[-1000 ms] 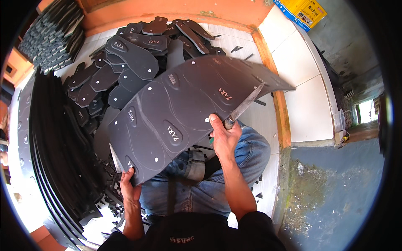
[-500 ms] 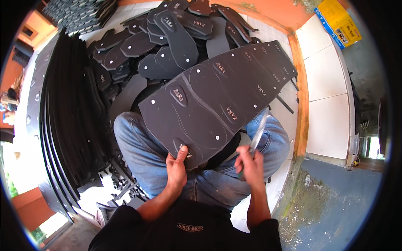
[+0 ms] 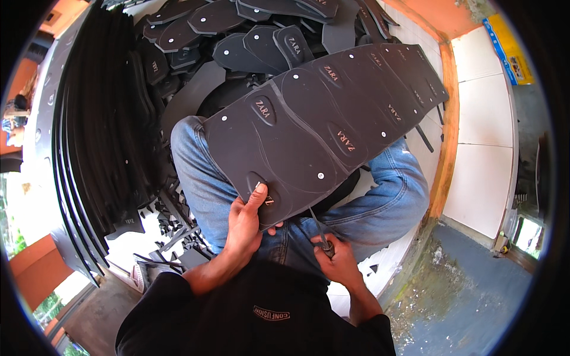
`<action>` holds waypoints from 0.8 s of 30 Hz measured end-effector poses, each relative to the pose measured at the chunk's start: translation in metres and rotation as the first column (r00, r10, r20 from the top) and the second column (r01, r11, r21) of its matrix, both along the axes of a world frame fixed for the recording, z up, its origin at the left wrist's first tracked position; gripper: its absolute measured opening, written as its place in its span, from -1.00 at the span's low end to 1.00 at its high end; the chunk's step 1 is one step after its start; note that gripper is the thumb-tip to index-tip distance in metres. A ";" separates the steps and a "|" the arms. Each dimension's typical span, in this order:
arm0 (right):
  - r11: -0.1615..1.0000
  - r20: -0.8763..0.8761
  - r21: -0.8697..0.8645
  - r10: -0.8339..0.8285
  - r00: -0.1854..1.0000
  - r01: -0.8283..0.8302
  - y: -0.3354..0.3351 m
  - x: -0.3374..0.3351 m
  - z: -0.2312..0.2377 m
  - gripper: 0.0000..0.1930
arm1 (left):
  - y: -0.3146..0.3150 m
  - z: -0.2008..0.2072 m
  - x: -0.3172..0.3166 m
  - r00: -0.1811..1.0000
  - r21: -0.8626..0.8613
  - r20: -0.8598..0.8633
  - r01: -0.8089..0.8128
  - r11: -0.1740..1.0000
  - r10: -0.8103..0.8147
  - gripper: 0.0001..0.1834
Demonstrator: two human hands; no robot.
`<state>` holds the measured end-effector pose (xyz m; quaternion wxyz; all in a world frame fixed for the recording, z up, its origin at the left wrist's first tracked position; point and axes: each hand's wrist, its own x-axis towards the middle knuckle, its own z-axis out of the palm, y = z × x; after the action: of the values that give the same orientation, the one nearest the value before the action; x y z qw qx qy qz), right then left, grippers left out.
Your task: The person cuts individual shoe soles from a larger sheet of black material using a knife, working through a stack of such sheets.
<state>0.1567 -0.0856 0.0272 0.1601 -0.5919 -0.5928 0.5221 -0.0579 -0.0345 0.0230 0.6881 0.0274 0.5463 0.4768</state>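
Observation:
A long dark foam sheet [image 3: 297,148] moulded with sandal sole outlines lies slanted across my lap, reaching toward the far right. My left hand [image 3: 246,221] grips its near corner, thumb on top and fingertips showing underneath. In my right hand [image 3: 341,261] is a knife [image 3: 320,228], its handle wrapped by my fingers. The narrow blade points up and away from me, its tip at the sheet's near edge, to the right of my left hand. Whether the tip cuts into the foam, I cannot tell.
Cut dark soles [image 3: 255,50] lie heaped beyond the sheet. On the left stands a tall stack of dark sheets [image 3: 98,130], with black offcuts [image 3: 181,228] scattered beside it. An orange-brown ledge [image 3: 449,136] and white tiles [image 3: 481,113] border the right. My jeans-clad legs [image 3: 380,202] are crossed beneath.
My right hand has brought the knife down and left, from above my right knee to the sheet's near edge. My left hand keeps its hold. The whole view has shifted slightly.

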 end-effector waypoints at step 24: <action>0.990 0.111 -0.107 -0.081 0.990 0.093 -0.007 -0.038 -0.034 -0.94 | -0.001 0.000 -0.018 0.981 -0.182 -0.102 0.146 0.972 -0.166 -0.58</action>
<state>0.1188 -0.0924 -0.0072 0.1177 -0.6523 -0.5438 0.5147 -0.0763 -0.0351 0.0235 0.6901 0.0380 0.6212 0.3694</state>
